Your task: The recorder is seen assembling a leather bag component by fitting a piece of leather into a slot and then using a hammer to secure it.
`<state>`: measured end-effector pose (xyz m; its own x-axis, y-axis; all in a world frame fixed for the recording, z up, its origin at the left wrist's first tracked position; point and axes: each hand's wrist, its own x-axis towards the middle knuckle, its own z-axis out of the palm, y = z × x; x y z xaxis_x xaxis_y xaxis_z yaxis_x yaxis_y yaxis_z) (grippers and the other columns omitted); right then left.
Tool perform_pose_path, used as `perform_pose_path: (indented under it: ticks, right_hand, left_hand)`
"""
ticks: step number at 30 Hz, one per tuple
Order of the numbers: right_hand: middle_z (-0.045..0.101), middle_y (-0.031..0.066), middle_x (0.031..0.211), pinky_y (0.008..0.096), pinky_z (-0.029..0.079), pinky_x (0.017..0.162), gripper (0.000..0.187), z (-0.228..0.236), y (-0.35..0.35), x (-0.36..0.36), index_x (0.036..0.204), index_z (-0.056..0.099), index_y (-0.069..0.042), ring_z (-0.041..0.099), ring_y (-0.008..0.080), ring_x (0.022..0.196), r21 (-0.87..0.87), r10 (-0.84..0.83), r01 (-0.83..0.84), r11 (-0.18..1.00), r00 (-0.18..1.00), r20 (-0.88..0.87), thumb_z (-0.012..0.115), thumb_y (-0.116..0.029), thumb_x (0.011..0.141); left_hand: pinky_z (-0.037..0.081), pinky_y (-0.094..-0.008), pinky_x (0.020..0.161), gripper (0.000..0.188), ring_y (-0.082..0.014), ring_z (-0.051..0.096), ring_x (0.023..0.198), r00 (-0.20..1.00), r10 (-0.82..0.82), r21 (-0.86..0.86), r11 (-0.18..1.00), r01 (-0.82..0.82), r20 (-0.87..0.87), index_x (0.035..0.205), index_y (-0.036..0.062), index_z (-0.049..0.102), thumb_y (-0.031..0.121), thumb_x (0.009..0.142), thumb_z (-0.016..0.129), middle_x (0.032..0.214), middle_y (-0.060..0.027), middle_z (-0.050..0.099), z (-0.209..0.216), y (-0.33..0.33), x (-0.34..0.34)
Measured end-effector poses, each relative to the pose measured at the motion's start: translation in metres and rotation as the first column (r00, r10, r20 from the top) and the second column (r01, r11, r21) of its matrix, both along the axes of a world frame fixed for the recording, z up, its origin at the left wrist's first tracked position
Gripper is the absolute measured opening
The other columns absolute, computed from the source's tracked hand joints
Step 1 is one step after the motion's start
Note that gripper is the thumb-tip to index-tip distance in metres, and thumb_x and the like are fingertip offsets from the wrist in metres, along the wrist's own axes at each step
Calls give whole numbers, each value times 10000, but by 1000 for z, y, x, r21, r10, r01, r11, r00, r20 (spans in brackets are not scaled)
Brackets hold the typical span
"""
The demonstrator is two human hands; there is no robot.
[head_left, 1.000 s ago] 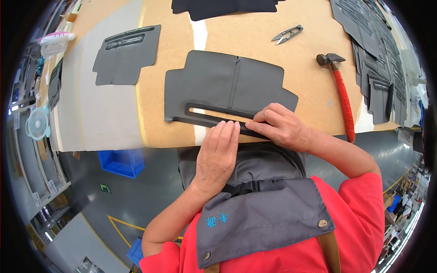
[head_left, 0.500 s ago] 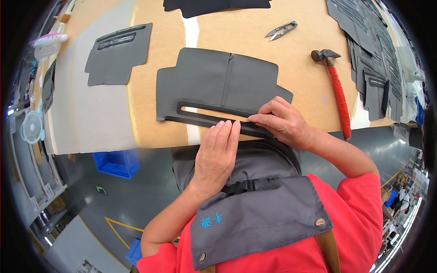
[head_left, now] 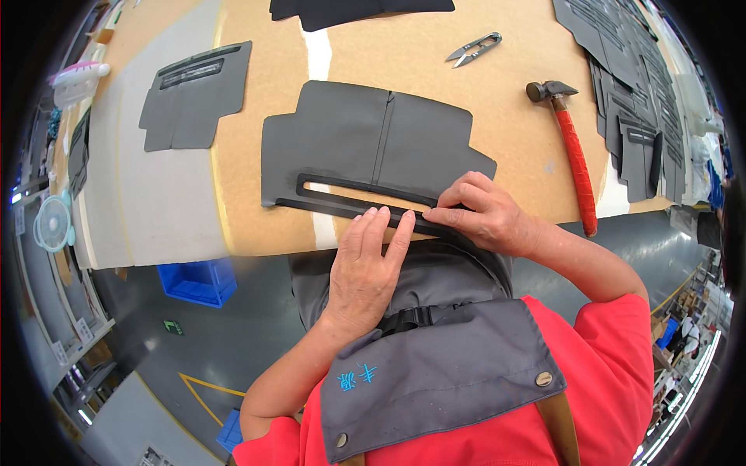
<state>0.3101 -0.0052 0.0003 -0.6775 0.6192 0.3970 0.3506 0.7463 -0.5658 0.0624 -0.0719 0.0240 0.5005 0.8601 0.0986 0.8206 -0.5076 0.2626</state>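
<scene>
A grey leather-like panel (head_left: 342, 140) with a stitched seam and a long slot near its lower edge lies on the table in front of me. Black edging surrounds the slot, and the near border is a dark folded strip (head_left: 326, 208). My left hand (head_left: 368, 264) rests its outstretched fingertips on this strip, index finger slightly apart. To its right, my right hand (head_left: 486, 217) is closed, thumb and forefinger pinching the strip by the slot's right end. The fingers hide that end of the slot.
A red-handled hammer (head_left: 573, 155) and thread snips (head_left: 474, 50) lie right and far right of the panel. A smaller grey panel (head_left: 194, 97) is at left, a dark piece (head_left: 357, 9) at the far edge. Overlapping grey panels (head_left: 637, 101) cover the right side. A blue bin (head_left: 198, 281) stands below.
My right hand has shifted slightly down along the strip, its fingers pressing flatter. My left index finger has spread from the other fingers. The whole view has shifted a little.
</scene>
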Motion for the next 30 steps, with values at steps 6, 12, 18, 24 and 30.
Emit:
perform_pose_path:
  ticks: [6, 12, 18, 24, 30]
  right_hand:
    - [606, 50, 963, 349, 505, 718, 441, 0, -1, 4, 1137, 737, -64, 585, 238, 860, -84, -66, 65, 994, 998, -13, 776, 51, 713]
    - [634, 35, 1002, 356, 505, 792, 366, 2, -1, 5, 1100, 735, -92, 593, 237, 904, -49, -19, 21, 999, 999, 40, 766, 9, 749]
    - [614, 38, 1016, 363, 499, 761, 381, 4, 3, 11, 1134, 746, -26, 591, 214, 877, 176, 82, -100, 979, 991, 110, 730, -63, 755]
    - [596, 41, 1063, 352, 495, 790, 410, 5, 4, 16, 1166, 741, -4, 598, 207, 892, 233, 133, -168, 958, 978, 158, 697, -97, 770]
    - [602, 39, 1054, 350, 497, 798, 409, 8, 4, 16, 1172, 742, -12, 597, 204, 889, 188, 113, -141, 972, 982, 153, 690, -91, 774]
  left_hand:
    - [460, -414, 1113, 553, -299, 528, 1305, 1000, -25, 6, 1000, 25, -9, 1417, 81, 591, 14, 869, 621, 1339, -132, 543, 7, 2, 4]
    - [475, -414, 1104, 550, -287, 539, 1299, 999, -40, -28, 999, 40, 30, 1420, 59, 592, -3, 874, 609, 1349, -117, 543, 4, 2, 7]
    - [473, -411, 1117, 545, -288, 546, 1294, 998, -51, -27, 998, 52, 23, 1422, 60, 588, 22, 879, 616, 1348, -124, 549, 5, 1, 7]
    - [474, -402, 1119, 543, -289, 552, 1288, 997, -71, -18, 997, 71, -9, 1418, 63, 592, 31, 877, 621, 1344, -128, 553, 5, 1, 7]
    - [461, -416, 1130, 540, -303, 559, 1285, 994, -107, -1, 994, 107, -33, 1434, 20, 554, 71, 899, 610, 1342, -163, 562, 4, 2, 5]
